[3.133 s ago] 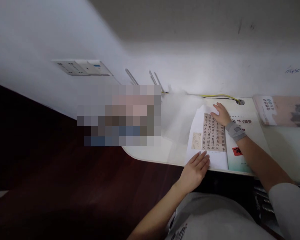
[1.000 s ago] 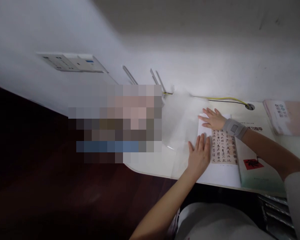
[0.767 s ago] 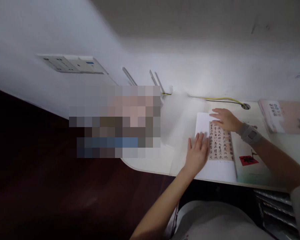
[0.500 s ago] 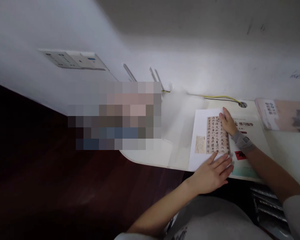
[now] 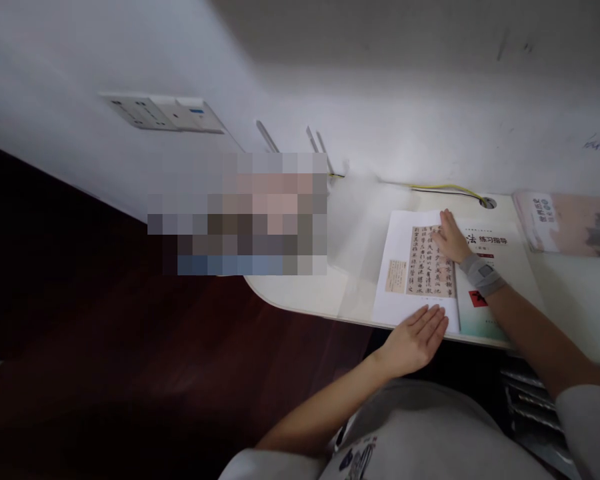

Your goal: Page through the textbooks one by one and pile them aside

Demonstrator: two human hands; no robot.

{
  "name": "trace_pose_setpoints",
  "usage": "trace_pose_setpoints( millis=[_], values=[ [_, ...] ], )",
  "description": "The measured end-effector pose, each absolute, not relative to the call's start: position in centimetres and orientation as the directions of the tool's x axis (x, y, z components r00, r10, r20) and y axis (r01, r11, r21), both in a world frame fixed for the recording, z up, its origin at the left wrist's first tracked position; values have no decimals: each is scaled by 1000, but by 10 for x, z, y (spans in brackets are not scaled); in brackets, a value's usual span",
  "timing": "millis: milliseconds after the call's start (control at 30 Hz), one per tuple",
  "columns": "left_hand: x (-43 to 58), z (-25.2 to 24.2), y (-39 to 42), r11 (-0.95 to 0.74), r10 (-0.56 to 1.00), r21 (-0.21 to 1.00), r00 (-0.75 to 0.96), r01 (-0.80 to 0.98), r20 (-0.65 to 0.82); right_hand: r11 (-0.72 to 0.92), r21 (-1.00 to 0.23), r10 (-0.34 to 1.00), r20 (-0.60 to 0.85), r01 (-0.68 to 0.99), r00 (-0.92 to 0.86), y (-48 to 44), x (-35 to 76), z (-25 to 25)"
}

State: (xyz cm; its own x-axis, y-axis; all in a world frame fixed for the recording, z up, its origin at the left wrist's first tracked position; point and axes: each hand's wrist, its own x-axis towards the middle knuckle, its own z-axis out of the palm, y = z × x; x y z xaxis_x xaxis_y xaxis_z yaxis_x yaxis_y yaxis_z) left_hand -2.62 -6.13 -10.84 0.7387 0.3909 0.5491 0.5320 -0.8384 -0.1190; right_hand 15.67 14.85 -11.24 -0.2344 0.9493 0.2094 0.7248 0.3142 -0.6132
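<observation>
A white page with a panel of Chinese calligraphy (image 5: 423, 263) lies on the desk, overlapping the left part of a pale green-edged practice book (image 5: 495, 267). My right hand (image 5: 450, 239), with a grey band on its wrist, rests on the page's upper right part, fingers stretched out. Near the bottom edge of the same page is my left hand (image 5: 416, 339), its fingers straight and lying close together over the lower margin. Neither hand is wrapped round anything. Whether the page is loose or part of a booklet, I cannot tell.
Pink-covered books (image 5: 570, 223) lie at the right of the white desk (image 5: 290, 293). A yellow cable (image 5: 445, 187) runs along the wall to a round desk hole. Translucent sheeting (image 5: 355, 227) lies left of the page. Wall sockets (image 5: 165, 115) are at upper left; a blurred patch hides the desk's left end.
My left hand has slid down from the calligraphy to the page's lower margin, its fingers closer together. My right hand lies flatter on the page. The view has shifted slightly.
</observation>
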Motion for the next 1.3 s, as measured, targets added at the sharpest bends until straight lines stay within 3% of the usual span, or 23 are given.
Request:
trace_pose_setpoints(
  millis=[167,500,700,900,1300],
  values=[
    [-31,-112,-64,-822,417,-92,704,562,574,368,-559,930,211,743,-303,149,158,-113],
    [-37,-110,-70,-808,448,-136,748,573,490,537,-454,842,249,711,-478,147,160,-117],
    [-43,-104,-68,-783,470,-115,703,611,534,513,-489,859,285,706,-426,147,160,-117],
    [-36,-97,-68,-780,487,-101,700,617,522,576,-408,817,297,709,-494,148,158,-122],
    [-29,-106,-65,-752,492,-145,694,643,527,600,-224,799,136,768,-585,134,148,-107]
  ],
)
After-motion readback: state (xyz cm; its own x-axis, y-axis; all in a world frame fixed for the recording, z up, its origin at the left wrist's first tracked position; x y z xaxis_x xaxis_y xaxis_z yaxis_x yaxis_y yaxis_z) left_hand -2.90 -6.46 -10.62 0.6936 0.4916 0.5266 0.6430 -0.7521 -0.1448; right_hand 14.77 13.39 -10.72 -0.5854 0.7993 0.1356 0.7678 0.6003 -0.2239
